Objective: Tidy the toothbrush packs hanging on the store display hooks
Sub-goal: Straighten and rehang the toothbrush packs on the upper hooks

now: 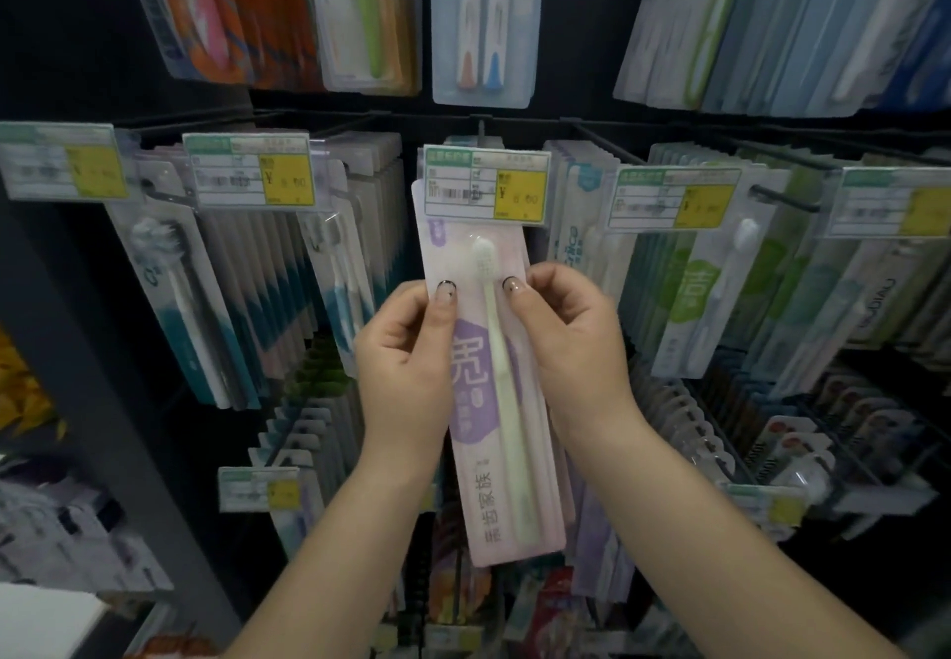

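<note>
Left hand (406,344) and right hand (566,329): each grip pinches a side edge of the lilac toothbrush pack (507,401), thumbs on front. Pack hangs between them, long axis vertical, top tucked behind the price tag (486,184); both hands equally near.

Dark display rack (77,66), black hooks (599,141) hung with toothbrush packs (489,401), price tags (486,184)

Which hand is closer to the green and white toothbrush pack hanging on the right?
Right. The right hand grips the pink pack beside the green and white pack; the left hand holds the pink pack's far edge.
</note>
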### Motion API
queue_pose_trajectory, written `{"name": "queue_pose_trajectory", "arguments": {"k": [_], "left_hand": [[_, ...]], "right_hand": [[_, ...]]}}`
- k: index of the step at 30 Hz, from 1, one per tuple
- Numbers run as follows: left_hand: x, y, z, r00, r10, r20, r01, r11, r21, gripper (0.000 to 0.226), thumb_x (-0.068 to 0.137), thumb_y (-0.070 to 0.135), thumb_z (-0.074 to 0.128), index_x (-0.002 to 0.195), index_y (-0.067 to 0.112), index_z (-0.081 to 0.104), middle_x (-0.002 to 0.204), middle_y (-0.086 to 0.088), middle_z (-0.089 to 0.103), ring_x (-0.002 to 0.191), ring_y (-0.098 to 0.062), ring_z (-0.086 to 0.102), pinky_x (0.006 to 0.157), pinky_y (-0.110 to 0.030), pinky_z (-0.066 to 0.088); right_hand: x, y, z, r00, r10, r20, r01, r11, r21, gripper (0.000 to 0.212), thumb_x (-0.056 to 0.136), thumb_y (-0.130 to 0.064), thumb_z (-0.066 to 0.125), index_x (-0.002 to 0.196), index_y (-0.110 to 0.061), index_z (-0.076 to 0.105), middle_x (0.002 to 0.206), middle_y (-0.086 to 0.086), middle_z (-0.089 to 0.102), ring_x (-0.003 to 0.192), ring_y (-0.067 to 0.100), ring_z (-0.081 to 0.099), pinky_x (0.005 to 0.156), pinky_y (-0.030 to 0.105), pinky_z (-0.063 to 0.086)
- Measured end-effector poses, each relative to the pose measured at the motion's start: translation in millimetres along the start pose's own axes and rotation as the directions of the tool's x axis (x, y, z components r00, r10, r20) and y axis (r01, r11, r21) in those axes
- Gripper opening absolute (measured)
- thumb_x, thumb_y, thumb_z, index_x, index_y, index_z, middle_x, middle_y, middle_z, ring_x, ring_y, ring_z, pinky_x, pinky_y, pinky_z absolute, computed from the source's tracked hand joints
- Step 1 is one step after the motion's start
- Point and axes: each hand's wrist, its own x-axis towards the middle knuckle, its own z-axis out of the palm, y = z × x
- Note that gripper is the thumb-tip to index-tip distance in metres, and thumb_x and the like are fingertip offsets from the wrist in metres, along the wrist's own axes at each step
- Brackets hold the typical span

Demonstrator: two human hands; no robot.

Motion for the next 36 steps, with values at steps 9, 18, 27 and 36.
{"name": "queue_pose_trajectory", "arguments": {"k": [9, 18, 27, 36], "left_hand": [[-9, -17, 4, 1.000, -0.016, 0.021, 0.017, 1.000, -0.012, 0.023, 0.087, 0.023, 0.050, 0.070, 0.025, 0.064, 0.066, 0.006, 0.061, 0.062, -0.005, 0.057, 0.058, -0.020, 0.048], [1, -42, 25, 0.987, -0.156, 0.022, 0.155, 0.987, 0.041, 0.019, 0.095, 0.021, 0.043, 0.087, 0.015, 0.060, 0.093, 0.000, 0.067, 0.091, -0.013, 0.064, 0.081, -0.029, 0.052], [47, -66, 77, 0.953, -0.241, 0.182, 0.192, 0.949, 0.251, 0.021, 0.092, 0.019, 0.051, 0.112, 0.017, 0.056, 0.112, 0.006, 0.057, 0.105, -0.005, 0.052, 0.090, -0.020, 0.041], [71, -67, 98, 0.948, -0.270, 0.168, 0.215, 0.934, 0.286, 0.022, 0.091, 0.026, 0.052, 0.107, 0.013, 0.060, 0.107, 0.000, 0.062, 0.098, -0.012, 0.056, 0.082, -0.023, 0.042]], "right_hand": [[-7, 9, -12, 1.000, -0.015, 0.021, 0.015, 1.000, -0.019, 0.014, 0.079, -0.020, 0.058, 0.067, -0.015, 0.056, 0.070, 0.009, 0.054, 0.067, 0.018, 0.050, 0.065, 0.033, 0.045], [-18, 32, -57, 0.992, 0.034, -0.123, -0.050, 0.990, -0.132, 0.015, 0.076, -0.029, 0.061, 0.065, -0.019, 0.059, 0.067, 0.001, 0.058, 0.067, 0.015, 0.055, 0.066, 0.036, 0.047], [-23, 32, -99, 0.950, 0.010, -0.313, -0.078, 0.975, -0.206, 0.018, 0.083, -0.017, 0.062, 0.067, -0.013, 0.058, 0.068, 0.012, 0.055, 0.065, 0.021, 0.051, 0.064, 0.035, 0.043], [-20, 31, -116, 0.917, -0.042, -0.397, -0.058, 0.970, -0.236, 0.024, 0.075, -0.037, 0.060, 0.064, -0.016, 0.055, 0.066, 0.011, 0.051, 0.064, 0.021, 0.046, 0.061, 0.035, 0.040]]}}
